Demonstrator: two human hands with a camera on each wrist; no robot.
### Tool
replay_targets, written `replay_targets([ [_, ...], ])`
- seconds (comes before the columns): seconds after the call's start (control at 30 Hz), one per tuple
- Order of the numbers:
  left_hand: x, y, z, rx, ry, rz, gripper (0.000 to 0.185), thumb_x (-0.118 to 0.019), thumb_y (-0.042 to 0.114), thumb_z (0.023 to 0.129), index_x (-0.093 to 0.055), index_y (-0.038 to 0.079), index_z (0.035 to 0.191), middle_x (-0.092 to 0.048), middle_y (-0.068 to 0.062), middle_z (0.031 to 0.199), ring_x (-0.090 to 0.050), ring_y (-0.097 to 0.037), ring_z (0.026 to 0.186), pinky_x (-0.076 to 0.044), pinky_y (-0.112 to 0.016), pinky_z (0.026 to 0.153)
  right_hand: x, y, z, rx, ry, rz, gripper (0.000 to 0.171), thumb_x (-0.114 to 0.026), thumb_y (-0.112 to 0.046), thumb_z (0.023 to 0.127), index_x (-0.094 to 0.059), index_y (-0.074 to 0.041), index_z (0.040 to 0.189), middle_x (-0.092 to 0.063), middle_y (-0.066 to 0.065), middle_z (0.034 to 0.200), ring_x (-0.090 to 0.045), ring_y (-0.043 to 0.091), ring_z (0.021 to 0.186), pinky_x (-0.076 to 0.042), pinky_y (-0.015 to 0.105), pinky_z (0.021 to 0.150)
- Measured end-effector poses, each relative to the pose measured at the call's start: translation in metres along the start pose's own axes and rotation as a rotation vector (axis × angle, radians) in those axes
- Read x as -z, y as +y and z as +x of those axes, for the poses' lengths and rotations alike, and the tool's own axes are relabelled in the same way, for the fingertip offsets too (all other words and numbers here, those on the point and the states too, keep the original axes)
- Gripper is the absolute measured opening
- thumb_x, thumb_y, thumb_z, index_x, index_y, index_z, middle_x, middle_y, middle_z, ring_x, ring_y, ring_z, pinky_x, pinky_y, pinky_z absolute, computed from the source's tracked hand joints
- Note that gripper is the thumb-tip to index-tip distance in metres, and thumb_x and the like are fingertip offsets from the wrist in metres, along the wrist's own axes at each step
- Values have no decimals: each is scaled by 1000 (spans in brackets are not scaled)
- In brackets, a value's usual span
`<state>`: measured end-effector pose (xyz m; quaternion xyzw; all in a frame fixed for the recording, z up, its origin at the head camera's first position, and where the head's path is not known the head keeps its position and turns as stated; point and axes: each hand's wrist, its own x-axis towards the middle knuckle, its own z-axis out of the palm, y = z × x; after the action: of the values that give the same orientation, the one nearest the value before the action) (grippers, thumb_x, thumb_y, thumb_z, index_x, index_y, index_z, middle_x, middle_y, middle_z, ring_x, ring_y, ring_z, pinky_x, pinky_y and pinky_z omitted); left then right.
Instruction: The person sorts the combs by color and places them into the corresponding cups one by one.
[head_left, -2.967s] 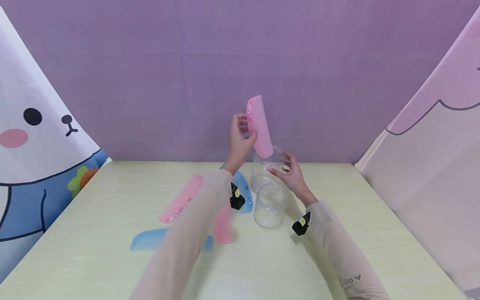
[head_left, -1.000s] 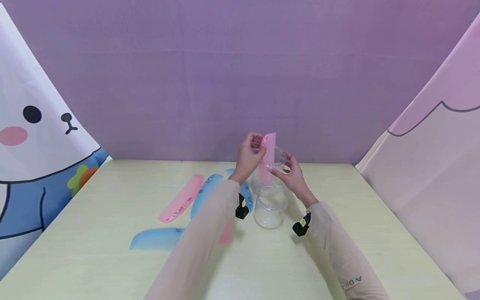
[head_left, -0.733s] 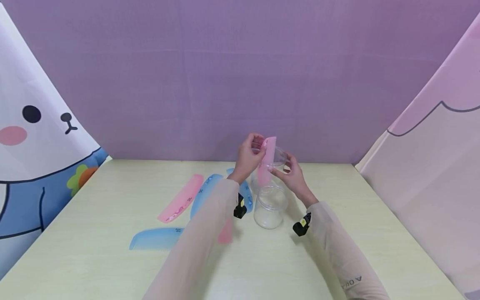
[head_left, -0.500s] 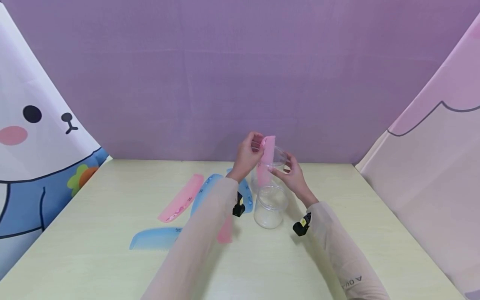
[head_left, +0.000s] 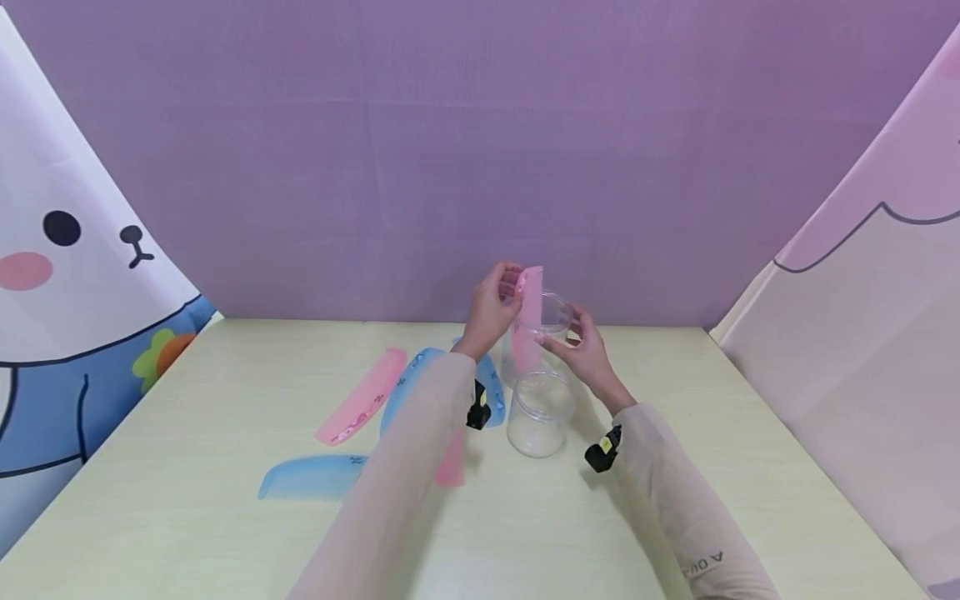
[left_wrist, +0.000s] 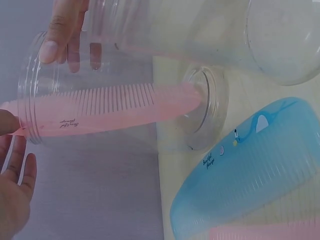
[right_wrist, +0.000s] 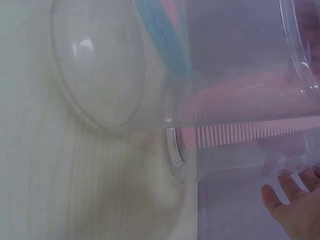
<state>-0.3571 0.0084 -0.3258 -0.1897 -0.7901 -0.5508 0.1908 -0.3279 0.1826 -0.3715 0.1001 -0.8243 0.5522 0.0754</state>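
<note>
A pink comb [head_left: 528,321] stands on end inside the far clear jar [head_left: 553,310], its tip on the jar's bottom and its top above the rim. My left hand [head_left: 491,312] pinches the comb's top end; in the left wrist view the thumb [left_wrist: 6,122] lies on the end of the pink comb [left_wrist: 115,107]. My right hand [head_left: 583,348] grips the jar's rim from the right, with its fingers [left_wrist: 60,32] curled over the edge. The same comb [right_wrist: 250,132] shows through the jar wall in the right wrist view.
A second clear jar [head_left: 540,412] stands just in front, with nothing in it. On the pale table [head_left: 675,533] to the left lie a pink comb [head_left: 363,396], blue combs [head_left: 408,392] [head_left: 311,477] [head_left: 491,387] and another pink comb [head_left: 452,458] partly under my left forearm.
Three seconds ago my left hand held the pink comb high over the jar; it has since gone down inside. Over the last second the comb only straightened slightly.
</note>
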Motion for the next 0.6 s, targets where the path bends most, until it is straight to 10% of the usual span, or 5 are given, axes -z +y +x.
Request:
replay_targets([
  [0.6,1,1,2,59,2,20,48,-59,-8,80,-46,9,122,-58,-11,113,-59,-22,98,-51,-31,85,0,-1,1,-14,-5,13,85,-70,-29,80,-18,-9,144,-27,13,148,-31,31,133,-32,46,107],
])
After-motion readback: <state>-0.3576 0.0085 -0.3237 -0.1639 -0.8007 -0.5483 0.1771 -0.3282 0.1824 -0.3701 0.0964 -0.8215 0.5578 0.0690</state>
